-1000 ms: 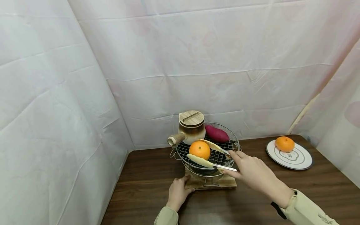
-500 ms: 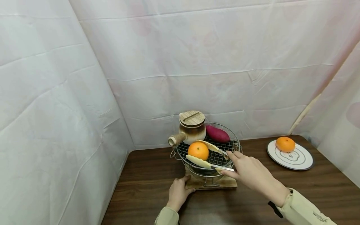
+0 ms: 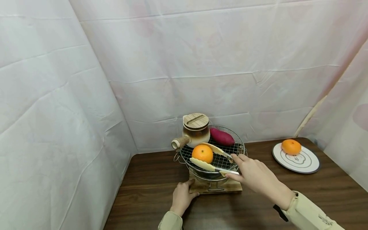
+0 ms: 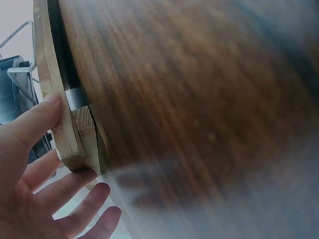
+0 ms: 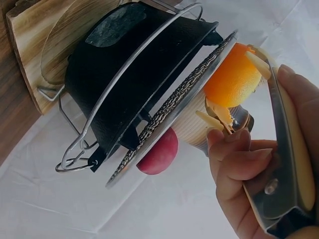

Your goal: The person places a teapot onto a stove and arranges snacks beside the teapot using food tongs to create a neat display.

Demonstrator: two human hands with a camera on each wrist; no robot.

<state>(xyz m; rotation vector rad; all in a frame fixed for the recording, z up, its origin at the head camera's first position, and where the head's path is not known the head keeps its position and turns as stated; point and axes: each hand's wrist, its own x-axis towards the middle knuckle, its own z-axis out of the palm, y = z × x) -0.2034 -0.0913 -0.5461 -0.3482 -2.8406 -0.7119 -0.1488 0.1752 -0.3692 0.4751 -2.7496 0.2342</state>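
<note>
Two bare hands in pale khaki sleeves show in my head view, at work around a round wire grill (image 3: 223, 161) on a dark wooden table. Taking the grill as a clock face, with twelve at the far side, I see an orange (image 3: 202, 154) on the mesh toward eight o'clock. My right hand (image 3: 256, 175), at four o'clock, has its thumb and fingers curled round steel tongs (image 3: 207, 166), whose spread, cream scalloped tips lie on either side of the orange; I cannot tell whether both tips press it. My left hand (image 3: 181, 195), at seven o'clock, pinches the near-left corner of a wooden board (image 3: 234, 187) beneath the stand, its outer fingers loosely extended.

Also on the mesh, a clay side-handled pot (image 3: 198, 137) with a wooden lid (image 3: 196, 120) stands upright at ten o'clock, and a magenta sweet potato (image 3: 222, 137) lies at one. Under the mesh, my right wrist view shows a black brazier (image 5: 119, 69). Well apart, at three o'clock, a mandarin (image 3: 291, 147) sits on a white, dark-rimmed plate (image 3: 309, 164). Pale sheeting (image 3: 230, 64) hangs behind everything.
</note>
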